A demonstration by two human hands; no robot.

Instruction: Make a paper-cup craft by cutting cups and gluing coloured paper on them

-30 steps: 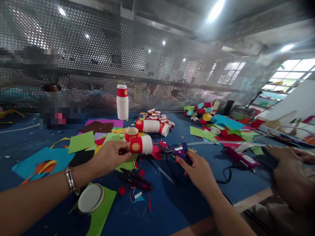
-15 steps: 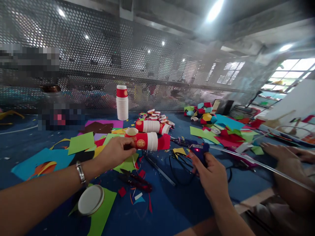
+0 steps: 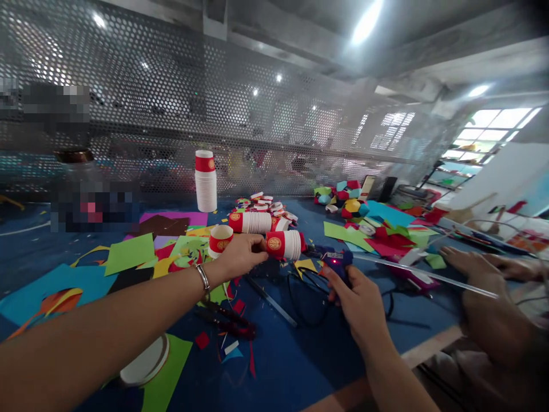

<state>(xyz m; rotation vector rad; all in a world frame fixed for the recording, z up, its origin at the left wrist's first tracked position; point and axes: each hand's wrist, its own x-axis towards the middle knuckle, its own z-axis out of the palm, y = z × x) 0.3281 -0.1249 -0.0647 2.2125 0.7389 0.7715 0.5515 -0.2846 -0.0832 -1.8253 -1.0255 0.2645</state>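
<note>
My left hand [image 3: 242, 254], with a bracelet at its wrist, pinches the base of a short stack of red and white paper cups [image 3: 283, 245] lying on its side. A bit of red paper [image 3: 303, 241] shows at the stack's right end. My right hand [image 3: 362, 297] is closed around a dark blue glue gun [image 3: 338, 258] with a red light lit. Its nozzle points left, close to that end; whether they touch I cannot tell. A long clear glue stick [image 3: 429, 272] juts from the gun's back. Left of the stack, a single red paper cup [image 3: 221, 243] stands upright.
Scissors [image 3: 234, 323] and a pen-like tool [image 3: 274, 303] lie in front. Coloured paper [image 3: 130, 254] covers much of the table's left. A tall cup stack [image 3: 206, 186] stands behind, near more cups [image 3: 253, 222]. Another person's hands [image 3: 480, 272] rest at right.
My left hand has moved right with the cup stack, bringing it up to the glue gun's nozzle. The upright cup stays behind. The whole view has shifted slightly.
</note>
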